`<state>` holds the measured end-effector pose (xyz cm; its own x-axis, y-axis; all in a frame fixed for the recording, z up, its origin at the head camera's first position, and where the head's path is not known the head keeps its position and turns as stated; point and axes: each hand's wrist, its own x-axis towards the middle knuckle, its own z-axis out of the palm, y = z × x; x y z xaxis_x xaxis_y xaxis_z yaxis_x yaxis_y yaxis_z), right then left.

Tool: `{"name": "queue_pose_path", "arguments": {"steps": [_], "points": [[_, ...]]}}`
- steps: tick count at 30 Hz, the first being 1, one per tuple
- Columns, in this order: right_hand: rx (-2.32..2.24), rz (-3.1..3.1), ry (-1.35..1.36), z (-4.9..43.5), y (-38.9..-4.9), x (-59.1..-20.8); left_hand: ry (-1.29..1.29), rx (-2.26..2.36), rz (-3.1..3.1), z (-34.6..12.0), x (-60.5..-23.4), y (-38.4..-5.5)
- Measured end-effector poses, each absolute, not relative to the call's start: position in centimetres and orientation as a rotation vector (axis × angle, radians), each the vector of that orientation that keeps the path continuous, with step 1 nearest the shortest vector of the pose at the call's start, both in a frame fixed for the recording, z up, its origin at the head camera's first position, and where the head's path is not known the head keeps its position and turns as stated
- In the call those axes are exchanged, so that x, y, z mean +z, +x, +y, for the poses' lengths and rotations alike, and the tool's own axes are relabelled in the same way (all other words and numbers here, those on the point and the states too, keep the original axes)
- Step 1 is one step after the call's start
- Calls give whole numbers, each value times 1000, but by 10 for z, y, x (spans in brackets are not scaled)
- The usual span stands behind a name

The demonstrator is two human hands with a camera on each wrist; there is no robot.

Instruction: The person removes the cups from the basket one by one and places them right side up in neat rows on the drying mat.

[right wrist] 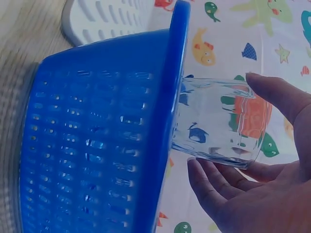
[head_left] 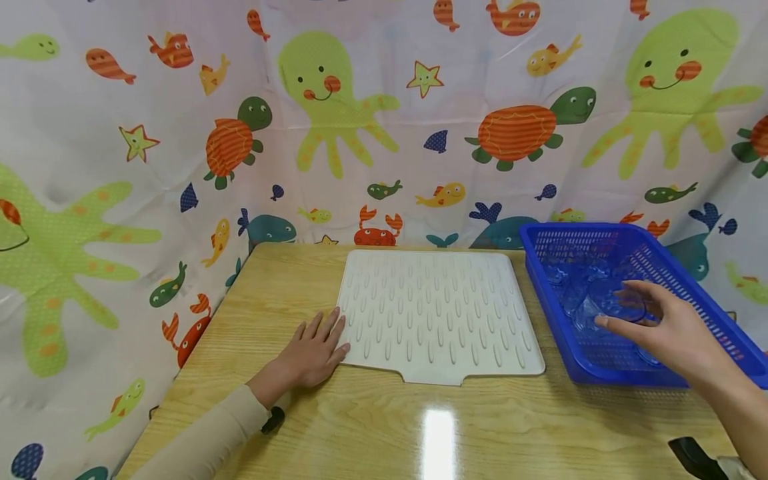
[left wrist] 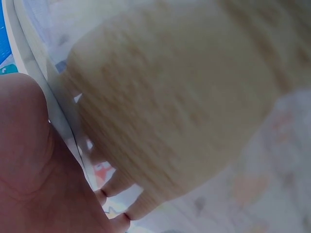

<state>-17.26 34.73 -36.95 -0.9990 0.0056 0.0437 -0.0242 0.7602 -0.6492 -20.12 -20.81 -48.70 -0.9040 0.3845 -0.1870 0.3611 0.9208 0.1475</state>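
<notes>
My right hand [head_left: 672, 327] is over the blue plastic basket [head_left: 555, 327]. Between its thumb and fingers it holds a clear drinking glass [right wrist: 218, 121], which shows above the basket's rim in the right wrist view. Several more clear glasses [head_left: 585, 313] lie inside the basket. Palm down on the wooden table, my left hand [head_left: 312, 350] lies with spread fingers along the left edge of a white ridged draining tray [head_left: 432, 372]. In the left wrist view, the palm side and some fingertips appear beside the tray's edge, with a blurred reflection of the wood grain.
The basket stands just right of the tray on the wooden table [head_left: 360, 427]. A curtain [head_left: 390, 87] printed with sea animals hangs behind the table and along both sides. Bright light reflects off the table in front of the tray.
</notes>
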Motion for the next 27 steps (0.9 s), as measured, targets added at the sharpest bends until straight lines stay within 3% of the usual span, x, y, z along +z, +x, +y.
{"name": "queue_pose_path", "arguments": {"steps": [27], "points": [[1294,-2858,52,320,-179,-340,542,142,2847,-209,-489,-202]]}}
